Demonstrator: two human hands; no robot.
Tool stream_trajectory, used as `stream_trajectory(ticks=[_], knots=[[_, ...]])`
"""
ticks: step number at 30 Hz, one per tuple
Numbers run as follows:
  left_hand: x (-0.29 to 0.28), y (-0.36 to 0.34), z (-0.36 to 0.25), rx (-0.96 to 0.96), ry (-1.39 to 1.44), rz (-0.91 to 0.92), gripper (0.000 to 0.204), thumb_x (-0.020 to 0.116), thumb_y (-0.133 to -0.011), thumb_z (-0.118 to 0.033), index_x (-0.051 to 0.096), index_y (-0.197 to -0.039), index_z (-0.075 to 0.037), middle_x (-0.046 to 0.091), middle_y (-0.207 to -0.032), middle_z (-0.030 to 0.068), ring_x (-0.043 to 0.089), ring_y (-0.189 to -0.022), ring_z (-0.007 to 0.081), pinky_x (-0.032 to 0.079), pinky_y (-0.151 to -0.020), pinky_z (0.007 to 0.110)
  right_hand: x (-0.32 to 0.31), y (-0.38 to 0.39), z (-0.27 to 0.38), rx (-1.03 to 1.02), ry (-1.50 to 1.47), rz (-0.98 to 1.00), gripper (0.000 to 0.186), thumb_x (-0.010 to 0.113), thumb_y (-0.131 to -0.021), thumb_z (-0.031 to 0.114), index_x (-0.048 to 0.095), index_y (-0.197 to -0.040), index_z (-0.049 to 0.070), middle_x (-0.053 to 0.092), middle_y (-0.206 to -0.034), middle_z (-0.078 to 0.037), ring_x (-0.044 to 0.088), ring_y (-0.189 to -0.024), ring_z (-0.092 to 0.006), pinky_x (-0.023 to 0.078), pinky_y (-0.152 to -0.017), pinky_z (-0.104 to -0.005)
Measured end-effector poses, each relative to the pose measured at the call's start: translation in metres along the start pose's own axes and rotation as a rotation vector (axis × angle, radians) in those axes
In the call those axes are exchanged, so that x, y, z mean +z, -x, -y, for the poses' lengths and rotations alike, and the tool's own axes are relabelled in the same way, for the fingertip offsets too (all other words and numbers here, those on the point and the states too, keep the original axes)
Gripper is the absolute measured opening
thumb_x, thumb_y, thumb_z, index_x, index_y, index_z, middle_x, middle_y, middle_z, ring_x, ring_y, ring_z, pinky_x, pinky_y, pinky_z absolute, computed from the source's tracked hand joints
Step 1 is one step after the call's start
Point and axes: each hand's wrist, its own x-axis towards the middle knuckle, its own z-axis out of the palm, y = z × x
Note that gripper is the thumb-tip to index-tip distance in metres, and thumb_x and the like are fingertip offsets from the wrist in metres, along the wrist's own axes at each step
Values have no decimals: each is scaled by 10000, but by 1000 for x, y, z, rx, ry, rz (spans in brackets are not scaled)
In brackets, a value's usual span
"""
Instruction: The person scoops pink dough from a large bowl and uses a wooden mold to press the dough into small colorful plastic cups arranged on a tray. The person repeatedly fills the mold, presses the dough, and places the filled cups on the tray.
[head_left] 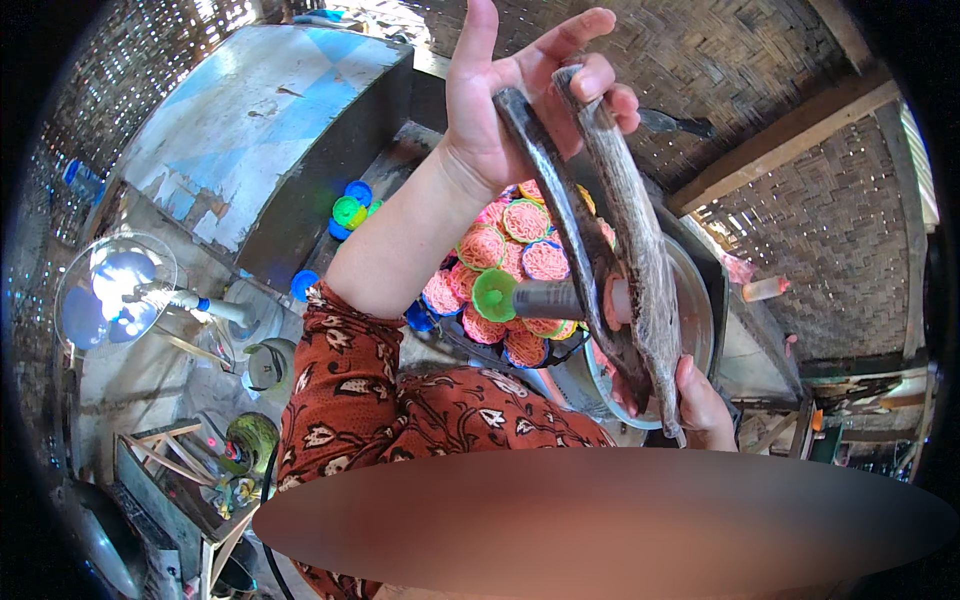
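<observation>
My left hand (520, 95) is raised at top centre, thumb up, with some fingers curled round the upper end of a weathered wooden bar (640, 230). A dark, shiny wooden bar (560, 210) lies against its palm; together the bars look like a two-handled dough press. Lower right, my right hand (705, 405) is closed at the bars' other end, its fingers partly hidden. A grey tube (550, 299) sits between the bars, with pink dough (616, 300) at one end. The tube's other end points at a small green cup (493, 295). Pink stringy dough rounds (482, 246) are piled behind.
A large basin (695, 285) holding pink dough stands at right, partly behind the press. Blue and green cups (350, 211) lie left of the pile. A painted board (250, 130) is at upper left. A fan (118, 290) and a green gas cylinder (250, 440) stand at left.
</observation>
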Motion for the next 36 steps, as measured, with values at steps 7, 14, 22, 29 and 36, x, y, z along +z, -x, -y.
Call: stream_trajectory(ticks=[7,14,22,29,36], knots=[[-25,41,-2,100,-17,-374,699,312,-794,-674,524,-1094,-80,486,-594,29,532,-636,213,447,-719,420,-6,-24,-15,220,-35,-63,749,316,-783,694,485,-1082,28,578,-769,-59,554,-598,-109,431,-486,-224],[-28,65,-4,215,-122,-474,574,375,-824,-607,556,-1020,-99,437,-495,-25,495,-501,153,460,-634,363,-6,-33,-6,206,180,-44,702,354,-789,673,541,-939,13,569,-697,-48,540,-548,-107,405,-415,-217],[-28,59,-22,281,-121,-527,527,397,-822,-593,569,-936,-108,400,-461,-35,438,-458,133,402,-561,323,0,-56,-4,44,369,-204,619,381,-829,600,533,-831,1,535,-622,-43,494,-494,-104,386,-428,-235],[-25,67,-3,233,-84,-577,495,398,-823,-591,530,-841,-115,370,-429,-35,407,-413,129,398,-538,321,7,-34,5,168,366,-238,540,378,-866,527,532,-820,12,512,-585,-31,456,-432,-91,330,-372,-224],[-21,63,-20,268,-126,-575,491,383,-829,-587,512,-818,-113,352,-427,-39,396,-403,122,379,-507,297,20,-53,4,92,359,-263,475,402,-887,458,508,-743,18,449,-527,2,431,-425,-77,322,-374,-231]])
